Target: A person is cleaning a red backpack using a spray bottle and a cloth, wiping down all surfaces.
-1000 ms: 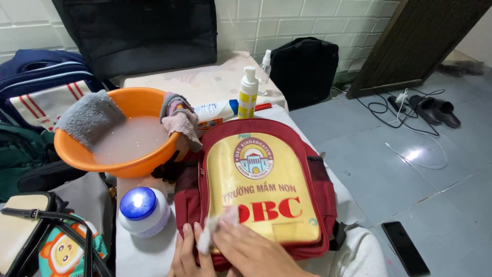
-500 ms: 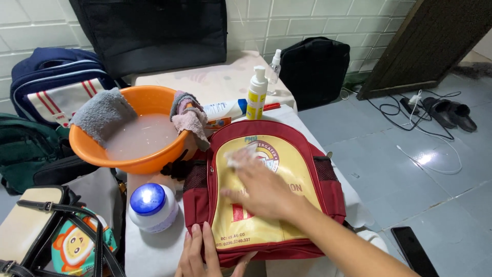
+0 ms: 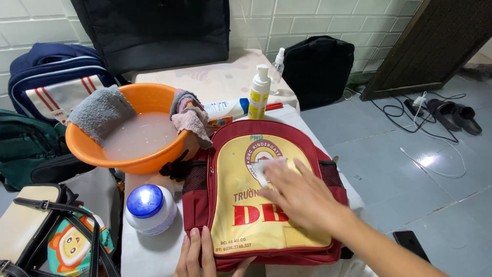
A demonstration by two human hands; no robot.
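- A white table stands by a tiled wall.
- One red-and-yellow backpack lies at centre, round emblem at 12 o'clock, red letters below.
- Right hand presses one white wipe flat, fingers spread.
- Left hand lies flat, fingers together, at its 6 o'clock edge.
- One orange basin at 10 o'clock carries two cloths.

You get bright, even light; glare sits on the floor tiles and the blue jar lid, and your right hand is motion-blurred.

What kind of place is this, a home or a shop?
Probably a room in a home used for hand-cleaning bags: several bags lean by the tiled wall, an orange basin holds cloudy water, and slippers lie on the floor.
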